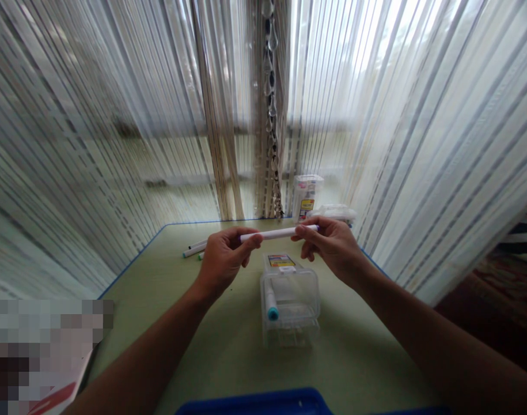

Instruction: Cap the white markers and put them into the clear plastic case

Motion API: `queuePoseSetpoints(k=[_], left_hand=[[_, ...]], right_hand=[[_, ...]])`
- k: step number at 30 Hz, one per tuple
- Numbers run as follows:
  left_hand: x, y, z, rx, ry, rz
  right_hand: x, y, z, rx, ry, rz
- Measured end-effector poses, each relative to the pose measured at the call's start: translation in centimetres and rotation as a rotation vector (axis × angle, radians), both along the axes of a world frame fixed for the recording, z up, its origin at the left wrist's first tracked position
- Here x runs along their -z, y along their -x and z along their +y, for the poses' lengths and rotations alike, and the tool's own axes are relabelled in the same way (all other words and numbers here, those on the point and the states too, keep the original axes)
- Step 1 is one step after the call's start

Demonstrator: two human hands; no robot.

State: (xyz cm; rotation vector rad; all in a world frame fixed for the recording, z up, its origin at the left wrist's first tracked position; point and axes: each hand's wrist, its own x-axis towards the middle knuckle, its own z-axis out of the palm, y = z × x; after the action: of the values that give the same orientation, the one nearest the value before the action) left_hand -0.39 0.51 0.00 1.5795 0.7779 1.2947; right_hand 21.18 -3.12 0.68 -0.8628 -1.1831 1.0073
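A white marker pen with purple ends [277, 234] is held level above the table between my two hands. My left hand [223, 257] pinches its left end, and my right hand [330, 245] grips the right end with thumb and fingers. Below the pen lies a clear plastic case [298, 288] with its lid open and a yellow label at its far end. Inside it, to the left, is a white marker with a teal tip [272, 305]. Several more markers [195, 249] lie on the table behind my left hand, partly hidden by it.
A tall clear container [307, 196] with a yellow label stands at the table's far edge, beside another clear plastic box [336, 213]. String curtains [116, 115] hang around the green table [159, 323]. A blue tray edge [254, 402] is nearest me; a blurred-out item lies at left.
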Motion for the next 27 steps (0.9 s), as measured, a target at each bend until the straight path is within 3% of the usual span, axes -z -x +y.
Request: queuePoseSetpoints(k=[27], left_hand=[[-0.25, -0.1, 0.13, 0.034, 0.114, -0.183]], right_hand=[[-0.57, 0.06, -0.36, -0.033, 0.079, 0.096]])
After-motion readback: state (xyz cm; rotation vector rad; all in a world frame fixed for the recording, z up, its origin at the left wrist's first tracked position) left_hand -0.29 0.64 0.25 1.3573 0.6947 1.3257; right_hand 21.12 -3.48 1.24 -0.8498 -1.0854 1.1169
